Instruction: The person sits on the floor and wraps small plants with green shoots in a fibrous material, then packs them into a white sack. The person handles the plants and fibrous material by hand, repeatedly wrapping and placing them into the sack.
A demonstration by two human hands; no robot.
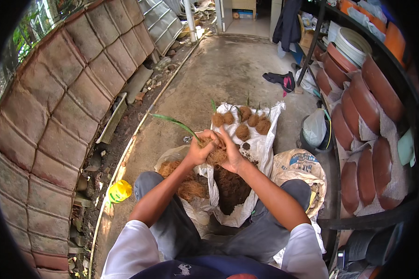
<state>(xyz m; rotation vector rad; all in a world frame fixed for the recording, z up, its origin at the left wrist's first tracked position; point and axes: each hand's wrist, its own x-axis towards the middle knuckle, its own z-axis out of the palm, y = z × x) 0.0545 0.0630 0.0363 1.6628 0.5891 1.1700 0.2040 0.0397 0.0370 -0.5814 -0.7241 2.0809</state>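
Observation:
Between my two hands is a ball of brown coconut fibre (215,157) with a long green leaf (173,120) rising from it to the upper left. My left hand (201,148) grips its left side, and my right hand (231,155) cups the right side; the fingers partly hide the ball. Below my hands, a white woven sack (214,191) holds dark soil (232,191). To its left, a clear plastic bag (185,153) contains loose coconut fibre (192,190). Several finished-looking fibre balls with green shoots (242,132) sit on the sack's far, flat part.
A yellow plastic container (119,191) stands at the left beside a long pole (136,134). On the right are a printed sack (298,164), a black bucket with a plastic bag (314,130), and a rack of brown pots (358,108). Clay roof tiles (56,97) lean along the left.

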